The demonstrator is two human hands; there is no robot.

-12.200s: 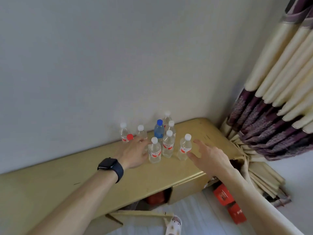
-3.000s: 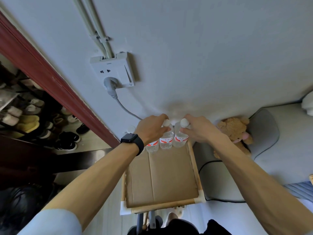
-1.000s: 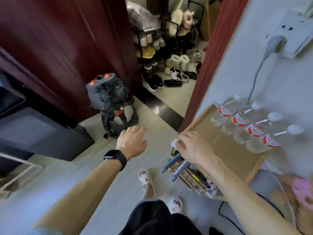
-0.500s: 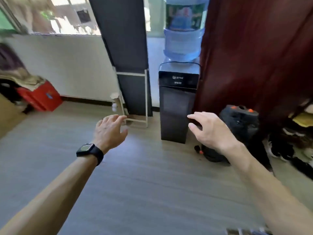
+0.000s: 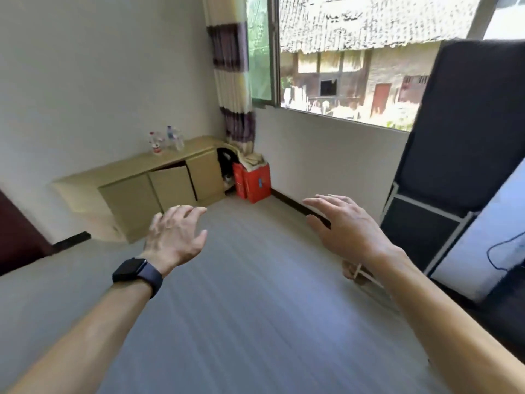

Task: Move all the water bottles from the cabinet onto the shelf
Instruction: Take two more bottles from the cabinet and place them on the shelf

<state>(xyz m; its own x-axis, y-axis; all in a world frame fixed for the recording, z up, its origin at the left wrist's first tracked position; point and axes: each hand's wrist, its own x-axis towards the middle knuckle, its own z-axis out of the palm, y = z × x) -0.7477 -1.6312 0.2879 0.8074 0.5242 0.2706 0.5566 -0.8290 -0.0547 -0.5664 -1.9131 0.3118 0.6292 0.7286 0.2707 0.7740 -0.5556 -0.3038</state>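
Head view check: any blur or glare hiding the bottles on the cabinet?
Head view: motion blur streaks the floor; the bottles on the cabinet are small and smeared, count unclear; the window is bright but no glare reaches them; left hand and right hand read fairly sharp.

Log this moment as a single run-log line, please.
phase: facing cabinet | left hand: open, empty | right hand: open, empty | water bottles: on cabinet top

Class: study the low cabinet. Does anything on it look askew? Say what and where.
Yes: the middle door of the cabinet hangs tilted, with a dark gap showing along its top edge.
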